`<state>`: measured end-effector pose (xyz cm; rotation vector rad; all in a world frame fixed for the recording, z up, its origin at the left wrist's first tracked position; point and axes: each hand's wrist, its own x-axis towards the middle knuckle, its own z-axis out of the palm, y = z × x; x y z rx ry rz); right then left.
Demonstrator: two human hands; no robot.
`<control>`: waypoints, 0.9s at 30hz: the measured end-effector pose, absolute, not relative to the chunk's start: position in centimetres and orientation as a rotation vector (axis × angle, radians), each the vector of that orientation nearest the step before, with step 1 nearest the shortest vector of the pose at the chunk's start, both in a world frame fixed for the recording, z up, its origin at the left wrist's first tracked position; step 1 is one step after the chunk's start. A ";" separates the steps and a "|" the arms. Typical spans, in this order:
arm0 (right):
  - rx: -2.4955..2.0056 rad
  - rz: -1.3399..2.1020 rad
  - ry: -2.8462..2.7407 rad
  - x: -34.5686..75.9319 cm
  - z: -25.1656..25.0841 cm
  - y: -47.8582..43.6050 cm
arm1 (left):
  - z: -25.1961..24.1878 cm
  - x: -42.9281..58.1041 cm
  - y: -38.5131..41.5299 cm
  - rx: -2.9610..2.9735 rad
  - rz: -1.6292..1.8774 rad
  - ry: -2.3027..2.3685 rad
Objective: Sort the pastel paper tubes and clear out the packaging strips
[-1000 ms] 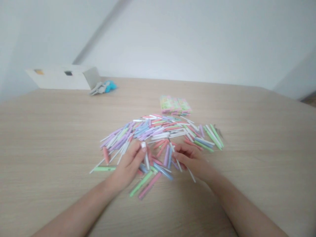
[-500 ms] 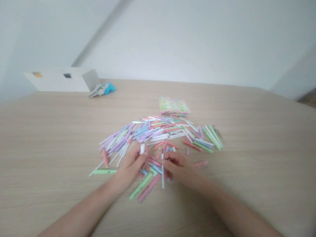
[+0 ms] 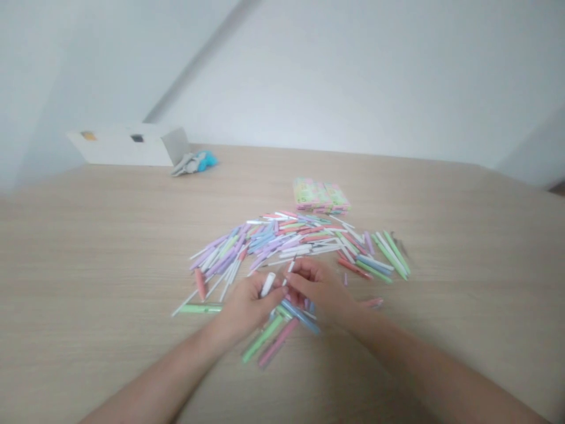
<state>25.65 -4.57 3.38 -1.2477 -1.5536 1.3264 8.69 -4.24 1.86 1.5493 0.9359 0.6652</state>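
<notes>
My left hand (image 3: 247, 303) is closed round a short white pen barrel (image 3: 267, 284), with its end sticking up past the thumb. Pinched between the fingers of my right hand (image 3: 320, 288) is a thin white pen refill (image 3: 289, 270), its dark tip pointing up and away. The two hands nearly meet, and the lower end of the refill is hidden by the fingers. Below them lie a green barrel (image 3: 262, 338), a pink barrel (image 3: 278, 343) and a blue barrel (image 3: 301, 315). Beyond spreads a loose pile of coloured pen parts (image 3: 265, 237).
Behind the pile sits a stack of colourful packets (image 3: 322, 197). A white box (image 3: 126, 150) stands at the back left, beside a crumpled grey and blue item (image 3: 194, 163). Green and white barrels (image 3: 392, 254) lie on the right, and a green barrel (image 3: 200, 308) on the left.
My right hand has brought the refill up and over to my left hand, tilting it from near upright. The white barrel has tilted too. The whole view has shifted slightly.
</notes>
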 end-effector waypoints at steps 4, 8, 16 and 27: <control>-1.287 0.855 -1.752 26.9 2.6 -1.5 | 1.6 7.8 -3.5 1.428 0.802 1.190; -1.163 0.307 -2.188 28.1 1.0 1.9 | 1.5 6.7 -2.4 1.338 1.055 1.294; -1.114 0.024 -2.434 28.6 -0.8 3.3 | 1.2 6.5 -1.7 1.233 1.176 1.310; -1.268 0.094 -2.261 31.6 -0.1 3.3 | 0.9 6.4 -1.7 1.218 1.160 1.260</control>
